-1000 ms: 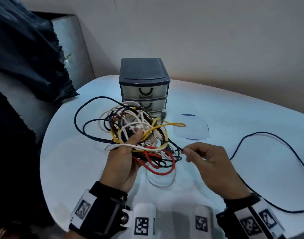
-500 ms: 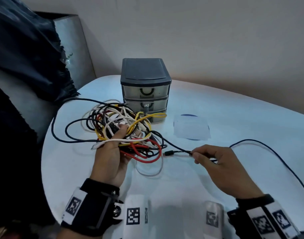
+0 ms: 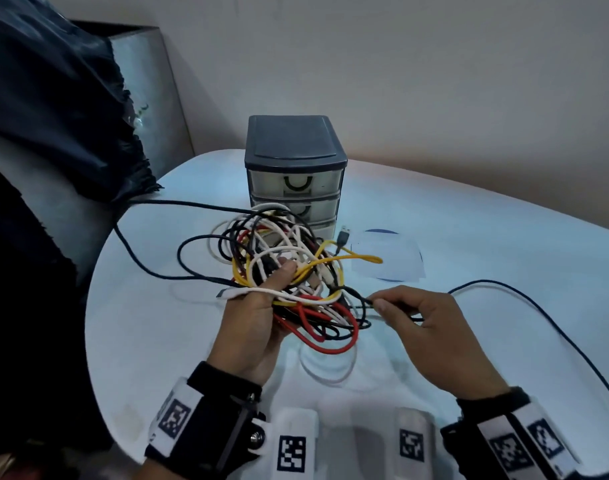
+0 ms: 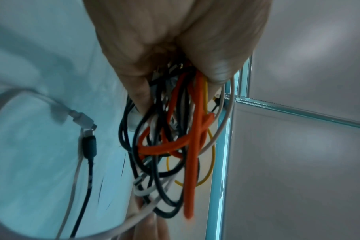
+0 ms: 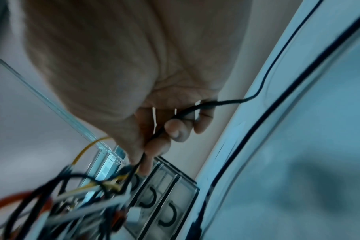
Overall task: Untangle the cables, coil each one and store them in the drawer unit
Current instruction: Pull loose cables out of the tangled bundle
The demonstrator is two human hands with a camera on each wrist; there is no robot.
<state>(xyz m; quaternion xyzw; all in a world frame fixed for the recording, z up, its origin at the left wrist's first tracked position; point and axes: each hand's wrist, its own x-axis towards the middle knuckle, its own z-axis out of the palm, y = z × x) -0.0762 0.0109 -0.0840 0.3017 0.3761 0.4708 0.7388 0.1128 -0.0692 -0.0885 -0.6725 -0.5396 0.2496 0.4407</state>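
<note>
My left hand [image 3: 258,306] grips a tangle of cables [image 3: 289,268] in white, black, yellow and red, lifted above the white table [image 3: 486,237]. The bundle [image 4: 175,142] hangs below the left hand's fingers in the left wrist view. My right hand [image 3: 414,320] pinches a black cable [image 3: 504,285] just right of the tangle; that cable runs across the table to the right. Thumb and forefinger squeeze the black cable [image 5: 195,108] in the right wrist view. The dark grey drawer unit [image 3: 294,168] stands behind the tangle with its three drawers closed.
A white paper over a blue disc [image 3: 386,258] lies right of the drawer unit. Dark fabric [image 3: 54,98] hangs over the table's left edge, beside a grey panel [image 3: 147,81]. A black cable loop [image 3: 150,244] trails toward the left rim.
My right hand has moved back left to the tangle, still pinching the black cable. The left hand has shifted the bundle to the right and nearer the drawer unit.
</note>
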